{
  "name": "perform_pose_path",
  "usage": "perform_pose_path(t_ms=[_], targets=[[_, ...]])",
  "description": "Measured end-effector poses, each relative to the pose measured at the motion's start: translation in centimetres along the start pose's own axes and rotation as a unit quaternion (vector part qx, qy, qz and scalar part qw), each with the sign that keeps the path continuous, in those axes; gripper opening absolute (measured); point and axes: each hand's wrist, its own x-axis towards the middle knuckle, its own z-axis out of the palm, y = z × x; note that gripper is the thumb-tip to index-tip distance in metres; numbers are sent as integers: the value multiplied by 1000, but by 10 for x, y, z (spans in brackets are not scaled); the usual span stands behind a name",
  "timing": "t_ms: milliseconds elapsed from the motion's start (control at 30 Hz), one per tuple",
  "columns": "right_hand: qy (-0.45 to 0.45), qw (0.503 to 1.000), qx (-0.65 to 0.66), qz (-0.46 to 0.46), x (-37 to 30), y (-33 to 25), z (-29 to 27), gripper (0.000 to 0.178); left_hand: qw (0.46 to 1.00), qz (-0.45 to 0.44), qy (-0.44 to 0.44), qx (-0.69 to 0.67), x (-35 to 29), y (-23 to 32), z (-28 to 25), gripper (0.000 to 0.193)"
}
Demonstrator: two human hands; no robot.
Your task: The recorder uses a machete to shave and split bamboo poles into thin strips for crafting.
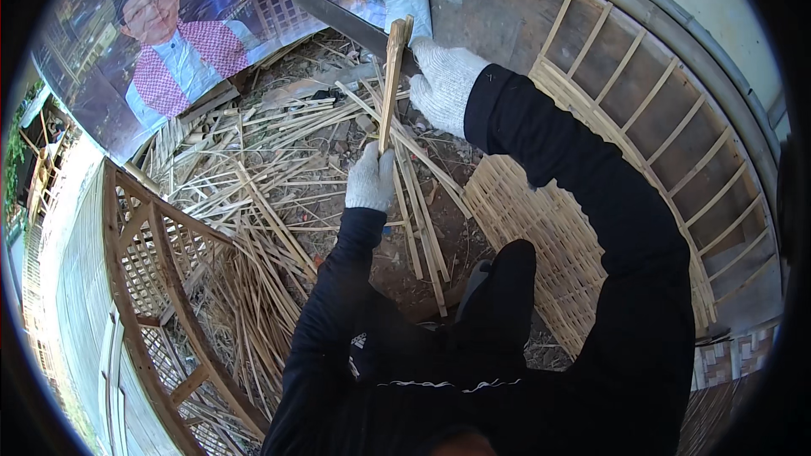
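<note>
My left hand (370,179), in a white knit glove, is closed around the lower end of an upright bamboo strip (391,89). My right hand (446,87), gloved the same way, grips a machete; its handle is hidden inside the fist. The long dark machete blade (342,21) points to the upper left and crosses the strip near its top. A narrow sliver of bamboo (409,28) stands beside the strip's upper end. Whether the blade has cut into the bamboo or only lies against it, I cannot tell.
Loose bamboo strips (262,194) litter the dirt ground ahead and to the left. A woven bamboo mat (541,245) lies right of my knee. Slats lean against a board (676,143) at the right. A wooden lattice frame (169,270) stands left, and a printed banner (228,0) hangs behind.
</note>
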Motion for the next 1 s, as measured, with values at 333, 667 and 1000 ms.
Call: perform_pose_path(t_ms=[333,667,1000], targets=[[-3,990,-124,-74,8,-2,50,24,1000,-11,1,13,4,-9,-8,26],[-28,991,118,55,40,-40,91,30,939,260,223,-33,78,108,-97,68],[43,942,306,132,9,-101,135,34,933,196,283,-102,110,114,-108,33]])
